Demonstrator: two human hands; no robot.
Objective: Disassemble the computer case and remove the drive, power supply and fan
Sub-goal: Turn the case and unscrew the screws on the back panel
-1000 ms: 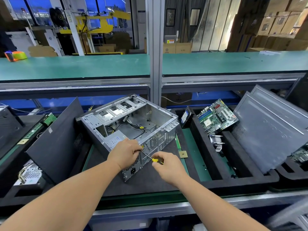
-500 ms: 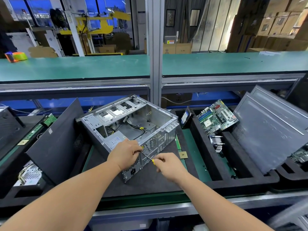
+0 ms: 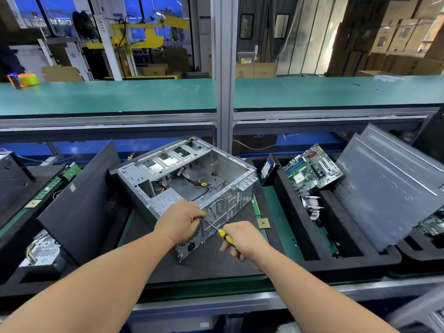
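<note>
An open silver computer case (image 3: 230,174) lies on its side on a black foam mat (image 3: 216,263). The grey power supply (image 3: 164,201) sits in its near corner, with black and yellow cables behind it. The rear fan grille (image 3: 217,209) faces me. My left hand (image 3: 179,221) grips the top rear edge of the case above the power supply. My right hand (image 3: 242,239) grips a yellow-handled screwdriver (image 3: 224,235), whose tip points at the rear panel just beside my left fingers. A removed drive (image 3: 268,169) leans in the tray to the right.
A motherboard (image 3: 312,171) and a heatsink (image 3: 311,205) lie in the black tray on the right, under grey side panels (image 3: 389,193). A dark panel (image 3: 81,203) leans on the left over another tray. A CPU chip (image 3: 263,223) rests by the case. A green shelf (image 3: 108,94) runs behind.
My right hand has drawn back slightly toward me and to the right with the screwdriver. My left hand has stayed on the case edge.
</note>
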